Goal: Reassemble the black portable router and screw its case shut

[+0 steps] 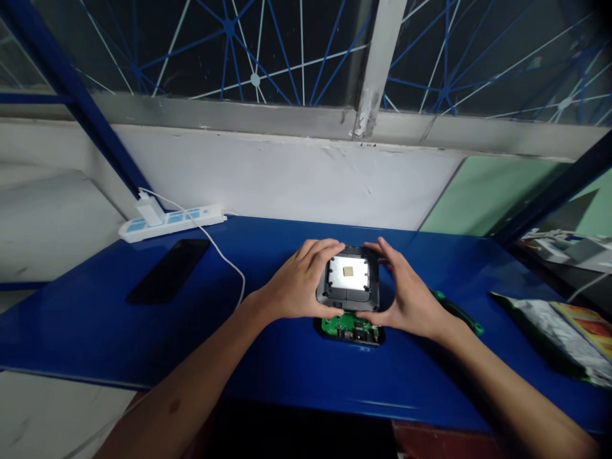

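Between my two hands is a black plastic casing half [351,299], its inner side facing me. A silver metal plate [337,280] with a small tan square pad [349,271] sits inside it. My left hand [299,280] is closed on its left edge, thumb at the near side and fingers at the far side. My right hand [406,293] grips the right edge in the same way. Just below and partly hidden by the casing, a green circuit board [351,324] lies in a black lower shell [363,343] on the table.
A green-handled tool [459,312] lies beside my right wrist. At left are a black phone-like slab [168,271] and a white power strip [176,222] with a plugged-in charger and white cable [229,262]. A shiny packet [554,328] rests at right on the blue table [268,382].
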A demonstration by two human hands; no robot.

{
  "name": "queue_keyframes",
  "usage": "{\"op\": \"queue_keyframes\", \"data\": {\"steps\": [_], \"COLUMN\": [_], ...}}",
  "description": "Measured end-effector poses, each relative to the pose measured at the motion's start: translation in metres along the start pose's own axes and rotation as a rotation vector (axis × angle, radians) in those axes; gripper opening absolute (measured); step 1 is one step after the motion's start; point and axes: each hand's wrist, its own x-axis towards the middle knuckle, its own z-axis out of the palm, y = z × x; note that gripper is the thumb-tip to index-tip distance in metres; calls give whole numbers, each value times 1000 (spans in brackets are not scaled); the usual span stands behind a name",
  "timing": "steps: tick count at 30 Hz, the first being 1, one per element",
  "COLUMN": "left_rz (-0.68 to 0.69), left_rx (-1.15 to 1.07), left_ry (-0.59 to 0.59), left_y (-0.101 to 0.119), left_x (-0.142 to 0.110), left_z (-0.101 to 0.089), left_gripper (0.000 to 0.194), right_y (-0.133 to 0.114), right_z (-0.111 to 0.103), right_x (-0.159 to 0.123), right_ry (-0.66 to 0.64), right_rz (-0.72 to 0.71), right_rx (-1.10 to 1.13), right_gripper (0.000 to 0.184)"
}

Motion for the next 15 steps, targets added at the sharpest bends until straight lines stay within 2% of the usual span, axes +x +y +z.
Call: {"op": "queue_keyframes", "data": {"steps": [8,15], "left_rz": [-5,15], "left_rx": [25,22], "left_ry": [-18,-31], "left_y": [1,11], "left_x": [0,2], "left_z": [2,3], "left_gripper": [118,122], "right_y": [-2,-8], "right_z": [-2,-2], "right_x": [0,0], "right_ry": [25,22], "right_rz": [-43,-76], "right_rx": [-21,-52], "right_gripper": [124,128]}}
